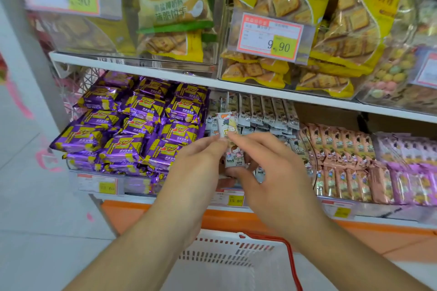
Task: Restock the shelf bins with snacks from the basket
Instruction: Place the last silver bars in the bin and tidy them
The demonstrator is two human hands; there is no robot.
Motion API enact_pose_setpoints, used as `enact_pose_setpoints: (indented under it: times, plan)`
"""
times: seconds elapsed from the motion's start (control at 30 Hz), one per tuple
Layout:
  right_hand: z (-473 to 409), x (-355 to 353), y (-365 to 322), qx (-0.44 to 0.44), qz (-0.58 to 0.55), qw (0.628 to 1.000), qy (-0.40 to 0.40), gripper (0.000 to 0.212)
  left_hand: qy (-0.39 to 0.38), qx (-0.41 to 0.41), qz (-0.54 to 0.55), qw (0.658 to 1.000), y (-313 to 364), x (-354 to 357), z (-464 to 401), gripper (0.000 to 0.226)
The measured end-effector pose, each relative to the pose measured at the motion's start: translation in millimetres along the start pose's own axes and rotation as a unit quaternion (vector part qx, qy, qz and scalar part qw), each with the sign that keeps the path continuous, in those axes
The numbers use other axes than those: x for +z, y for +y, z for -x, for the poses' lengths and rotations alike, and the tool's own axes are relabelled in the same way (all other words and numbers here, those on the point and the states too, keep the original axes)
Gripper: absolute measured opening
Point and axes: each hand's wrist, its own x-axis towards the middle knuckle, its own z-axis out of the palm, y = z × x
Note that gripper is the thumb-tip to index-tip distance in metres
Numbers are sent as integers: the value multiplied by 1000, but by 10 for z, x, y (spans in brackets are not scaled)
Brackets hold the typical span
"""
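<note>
Placement step in hand — left hand (201,160) and right hand (264,163) together pinch a white snack packet (229,136) just before the white-packet bin (264,111), above the basket (236,255); next move, by judgement, calls for seating it upright among its row.

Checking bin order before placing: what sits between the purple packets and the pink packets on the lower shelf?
In the head view, the bin of white cartoon-print snack bars lies between the purple packets and the pink packets; both hands hold one such bar before it.

Bright even light; wide-angle edge warp; slight motion blur.
</note>
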Motion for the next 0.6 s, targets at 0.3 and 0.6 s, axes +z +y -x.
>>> enact_pose_setpoints:
  times: [0.3,0.6]
  plan:
    - [-557,320,122,68,106,992,14,48,70,-3,-20,997,126,38,213,7]
    - [-1172,648,283,70,216,973,-39,42,65,14,-100,993,121,107,258,14]
